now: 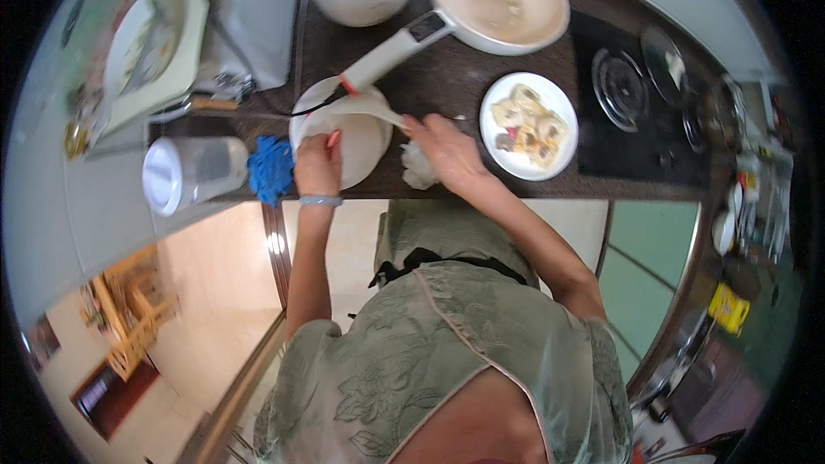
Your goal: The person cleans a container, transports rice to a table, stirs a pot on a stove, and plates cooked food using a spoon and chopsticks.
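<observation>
My right hand [449, 149] grips the handle end of a pale spatula or ladle [370, 107], which reaches left over a whitish round bowl or dish [362, 158]. At the dish's left side, my left hand [316, 162] has its fingers bent. A small red piece [334, 138] shows beside those fingers; I cannot tell whether it is held. White crumpled tissue or cloth [419, 167] lies just left of my right wrist. Farther right, a white plate [493, 158] carries several browned pieces of food [540, 117].
A cream-lined pan [528, 19] has its white handle [380, 61] and black cord over the dish. Behind stands a white pot [361, 6]. Blue crumpled mesh [271, 169] and a clear container [216, 164] are at left. A black cooktop [606, 135] is at right.
</observation>
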Available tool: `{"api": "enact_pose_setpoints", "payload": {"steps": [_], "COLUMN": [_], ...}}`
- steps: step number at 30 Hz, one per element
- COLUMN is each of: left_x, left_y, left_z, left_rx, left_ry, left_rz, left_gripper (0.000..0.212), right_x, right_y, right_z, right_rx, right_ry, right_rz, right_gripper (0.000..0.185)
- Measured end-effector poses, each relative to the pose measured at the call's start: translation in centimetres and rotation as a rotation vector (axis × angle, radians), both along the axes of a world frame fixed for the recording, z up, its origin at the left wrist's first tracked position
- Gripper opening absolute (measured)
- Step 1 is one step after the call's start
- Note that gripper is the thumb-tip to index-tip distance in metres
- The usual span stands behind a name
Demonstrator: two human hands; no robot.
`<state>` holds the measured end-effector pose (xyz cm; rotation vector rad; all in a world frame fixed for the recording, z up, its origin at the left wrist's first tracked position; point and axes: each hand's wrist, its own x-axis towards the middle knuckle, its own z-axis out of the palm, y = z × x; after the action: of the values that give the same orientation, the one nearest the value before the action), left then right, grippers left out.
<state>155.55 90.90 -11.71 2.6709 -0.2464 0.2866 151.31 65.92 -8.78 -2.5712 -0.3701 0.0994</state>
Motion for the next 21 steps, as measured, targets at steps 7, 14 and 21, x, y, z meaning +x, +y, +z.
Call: {"api": "enact_pose_setpoints", "payload": {"steps": [7,14,21], "left_x": [-0.2,0.5,-1.8], "left_y": [-0.2,-1.0,-7.0], "left_z": [0.1,1.8,5.4], "left_rx": [-0.004,0.084,-0.177], "left_ry": [0.037,0.135,0.186], "left_rz": [0.017,0.0,-0.132], "left_gripper": [0.018,0.023,0.021], "right_x": [1.5,-0.1,-6.8], "right_y": [3.7,1.3,-7.8], "right_z": [-3.4,-1.8,1.8], "right_rx": [-0.066,0.015,0.232], "right_ry": [-0.113,-0.166,-0.229], "right_rz": [0.035,-0.046,-0.397], "right_gripper": [0.043,0.041,0.018]}}
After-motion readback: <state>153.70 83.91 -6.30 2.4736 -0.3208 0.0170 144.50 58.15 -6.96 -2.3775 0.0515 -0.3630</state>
